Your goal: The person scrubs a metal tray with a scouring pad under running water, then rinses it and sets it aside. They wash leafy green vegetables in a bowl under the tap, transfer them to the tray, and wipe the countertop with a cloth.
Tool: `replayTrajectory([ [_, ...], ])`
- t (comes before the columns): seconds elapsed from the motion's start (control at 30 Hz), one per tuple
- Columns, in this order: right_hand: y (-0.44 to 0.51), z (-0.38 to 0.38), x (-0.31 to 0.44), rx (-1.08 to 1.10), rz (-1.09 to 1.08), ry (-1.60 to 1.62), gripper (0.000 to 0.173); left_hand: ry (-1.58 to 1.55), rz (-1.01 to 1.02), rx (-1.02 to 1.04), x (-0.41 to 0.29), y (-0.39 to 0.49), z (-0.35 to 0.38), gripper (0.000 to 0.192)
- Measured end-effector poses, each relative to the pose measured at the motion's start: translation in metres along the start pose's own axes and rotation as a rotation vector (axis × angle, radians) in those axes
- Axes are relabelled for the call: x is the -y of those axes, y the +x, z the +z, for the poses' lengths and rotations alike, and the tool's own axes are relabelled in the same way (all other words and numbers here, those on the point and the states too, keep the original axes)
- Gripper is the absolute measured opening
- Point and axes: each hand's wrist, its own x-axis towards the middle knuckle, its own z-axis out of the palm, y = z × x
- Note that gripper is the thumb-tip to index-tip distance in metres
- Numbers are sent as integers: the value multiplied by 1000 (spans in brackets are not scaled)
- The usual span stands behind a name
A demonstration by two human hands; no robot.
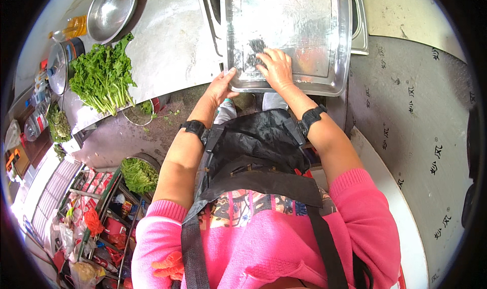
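Observation:
A large rectangular stainless steel tray (289, 84) lies before me at the top of the view, wet and shiny inside. My left hand (221, 86) grips its near left corner, thumb over the rim and fingers underneath. My right hand (279, 68) reaches into the tray over its near part, fingers spread and bent towards the metal. At those fingertips is a dark, blurred patch (257, 47); whether it is a scouring pad or a reflection, I cannot tell. A reddish reflection shows to the right of that hand.
Left of the tray, a metal counter (167, 49) bears a heap of leafy greens (102, 74), a metal basin (111, 13) and a lidded pot (59, 68). Below its edge stands a bucket (137, 114). A cluttered rack (102, 220) is at lower left; a grey printed board (403, 110) lies right.

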Motion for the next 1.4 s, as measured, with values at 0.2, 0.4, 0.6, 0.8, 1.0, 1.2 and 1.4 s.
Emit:
replayTrajectory([
  [0.2, 0, 22, 35, 62, -255, 86, 21, -170, -22, -54, 1, -8, 16, 61],
  [0.4, -39, -16, -46, 228, -255, -21, 27, -217, -18, -60, 10, 3, 13, 59],
  [0.6, -53, -67, -121, 191, 342, -301, 62, 803, 290, -525, -13, -5, 18, 54],
  [0.8, 45, -57, -151, -66, 236, -340, 60, 1082, 1013, -664, -91, 31, 48, 64],
  [1.0, 193, -68, -186, -273, 266, -308, 55, 1162, 1015, -666, -103, 61, 41, 64],
  [1.2, 221, -29, -101, -112, -45, -198, 49, 1136, 914, -672, -103, 58, 44, 57],
  [1.4, 152, -75, -151, -20, 39, -276, 47, 1093, 833, -692, -105, 57, 45, 63],
])
